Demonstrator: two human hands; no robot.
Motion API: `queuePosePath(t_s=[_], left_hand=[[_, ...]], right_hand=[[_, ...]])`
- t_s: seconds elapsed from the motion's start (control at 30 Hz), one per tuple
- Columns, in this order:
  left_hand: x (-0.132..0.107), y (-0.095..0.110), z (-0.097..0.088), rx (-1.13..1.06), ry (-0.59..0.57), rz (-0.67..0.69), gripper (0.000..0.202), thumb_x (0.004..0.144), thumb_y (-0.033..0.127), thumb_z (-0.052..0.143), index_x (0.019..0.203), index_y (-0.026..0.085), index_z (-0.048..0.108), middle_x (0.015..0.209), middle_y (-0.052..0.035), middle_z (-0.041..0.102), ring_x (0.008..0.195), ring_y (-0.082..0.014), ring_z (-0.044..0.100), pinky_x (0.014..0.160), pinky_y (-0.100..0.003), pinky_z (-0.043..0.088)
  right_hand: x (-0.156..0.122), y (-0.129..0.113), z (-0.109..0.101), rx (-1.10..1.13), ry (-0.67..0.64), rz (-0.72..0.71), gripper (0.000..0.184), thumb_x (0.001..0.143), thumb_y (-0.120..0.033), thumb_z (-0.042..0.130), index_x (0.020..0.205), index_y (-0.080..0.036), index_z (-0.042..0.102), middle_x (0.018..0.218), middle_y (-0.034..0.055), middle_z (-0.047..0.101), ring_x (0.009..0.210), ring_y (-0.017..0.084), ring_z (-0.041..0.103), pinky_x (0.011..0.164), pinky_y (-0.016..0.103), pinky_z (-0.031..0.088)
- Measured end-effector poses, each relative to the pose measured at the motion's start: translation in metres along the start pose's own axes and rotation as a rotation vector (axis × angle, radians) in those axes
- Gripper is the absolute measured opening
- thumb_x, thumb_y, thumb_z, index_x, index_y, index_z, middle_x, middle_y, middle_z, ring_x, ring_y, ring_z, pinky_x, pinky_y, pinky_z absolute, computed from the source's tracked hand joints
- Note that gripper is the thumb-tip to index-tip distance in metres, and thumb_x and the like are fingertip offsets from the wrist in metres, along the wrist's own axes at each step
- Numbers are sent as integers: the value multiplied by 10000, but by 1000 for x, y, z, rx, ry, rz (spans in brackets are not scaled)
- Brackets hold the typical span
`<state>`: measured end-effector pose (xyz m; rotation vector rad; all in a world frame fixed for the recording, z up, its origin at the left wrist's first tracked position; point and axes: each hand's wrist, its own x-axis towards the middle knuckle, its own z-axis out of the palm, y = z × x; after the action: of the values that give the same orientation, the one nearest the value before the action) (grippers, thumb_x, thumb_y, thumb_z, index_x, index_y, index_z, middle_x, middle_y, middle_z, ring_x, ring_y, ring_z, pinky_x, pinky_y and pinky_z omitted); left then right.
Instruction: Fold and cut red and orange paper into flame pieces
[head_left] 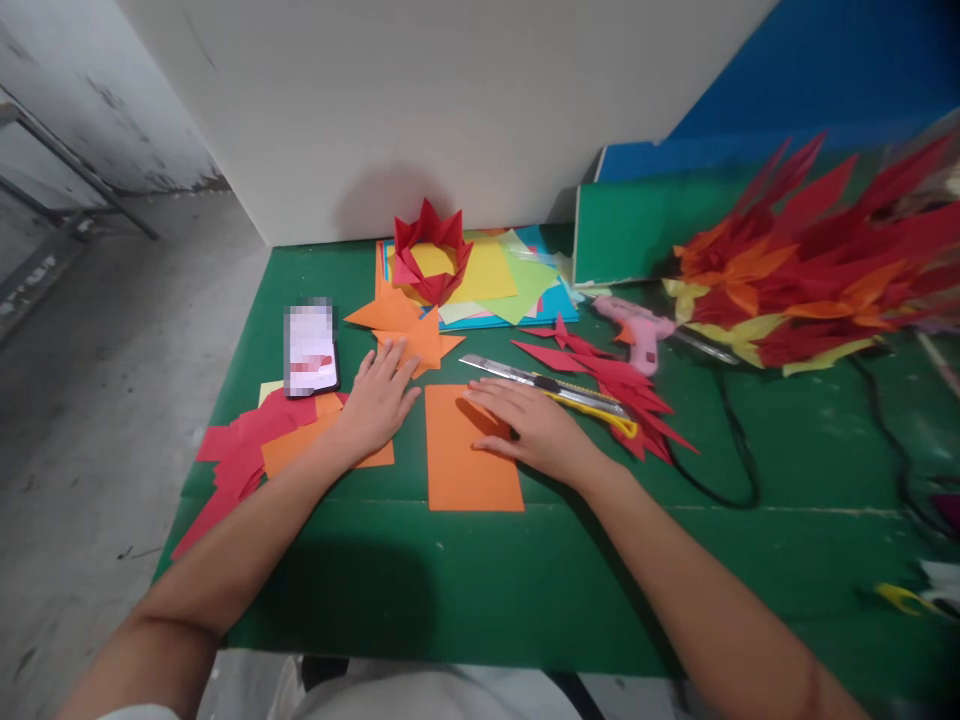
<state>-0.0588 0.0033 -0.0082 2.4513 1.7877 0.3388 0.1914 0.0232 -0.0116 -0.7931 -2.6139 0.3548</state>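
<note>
My left hand (pixel 381 396) is open, palm down, its fingertips at the near edge of some pointed orange folded papers (pixel 409 340). Stretched flat, the fingers of my right hand (pixel 536 425) lie over the upper right of an orange paper sheet (pixel 471 475) that rests on the table. The sheet's upper right corner is partly hidden by that hand. Just beyond my right hand is a yellow utility knife (pixel 551 385) with its long blade out, pointing left. Red pointed paper pieces (pixel 630 390) lie beside and partly under the knife.
A phone (pixel 311 350) and red and orange paper scraps (pixel 251 440) are at left on the green table (pixel 495 590). Behind stand a red folded-paper ring (pixel 431 285) and coloured sheets (pixel 480 265). A pink glue gun (pixel 637 330), its cord and a large red-orange paper piece (pixel 817 250) are at right.
</note>
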Motion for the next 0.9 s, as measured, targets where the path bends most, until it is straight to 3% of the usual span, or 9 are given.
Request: queuePosePath(t_s=[0.1,0.2,0.27,0.43,0.6,0.77,0.9], left_hand=[[0,2,-5,-65,83,65,361,946,213,370,1273,132,498,1449,-148,406,1382,-283,303,1113,-493,254],[-2,8,-12,-156,143,116,325,954,224,364,1230,171,526,1347,-123,514,1275,-237,445,1058,-433,338],[-3,12,-14,-210,114,140,332,941,306,439,1237,180,517,1282,-115,559,1201,-236,500,1017,-415,371],[-6,18,-7,-257,-24,170,625,808,487,633,1318,182,438,1268,-125,563,1178,-284,501,999,-445,370],[-6,22,-3,-234,-51,181,548,839,454,606,1282,162,467,1261,-134,557,1165,-285,506,988,-449,379],[-6,24,-3,-257,-25,176,598,811,429,651,1312,183,438,1330,-138,509,1236,-296,455,1033,-464,349],[-9,24,0,-323,3,147,628,802,381,674,1340,206,402,1257,-124,555,1191,-291,495,1013,-470,381]], right_hand=[[1,0,-1,72,7,36,499,858,-420,595,1308,-235,485,1282,103,594,1182,277,543,1002,479,438],[3,-1,-2,138,28,108,502,841,-434,612,1283,-234,485,1251,111,602,1156,289,545,975,488,438],[4,-3,-3,172,41,155,506,814,-447,639,1249,-229,498,1230,118,602,1148,303,536,955,494,440],[3,-6,-1,244,78,186,450,842,-390,608,1247,-242,478,1199,118,601,1124,303,546,920,480,457],[0,-4,1,152,88,202,566,833,-425,615,1329,-239,415,1286,127,565,1193,318,514,962,509,436],[0,-4,0,153,97,192,538,843,-381,614,1330,-245,429,1217,103,632,1113,294,591,918,487,484],[0,-6,2,183,114,150,504,864,-330,585,1336,-262,423,1158,84,666,1106,279,597,915,473,487]])
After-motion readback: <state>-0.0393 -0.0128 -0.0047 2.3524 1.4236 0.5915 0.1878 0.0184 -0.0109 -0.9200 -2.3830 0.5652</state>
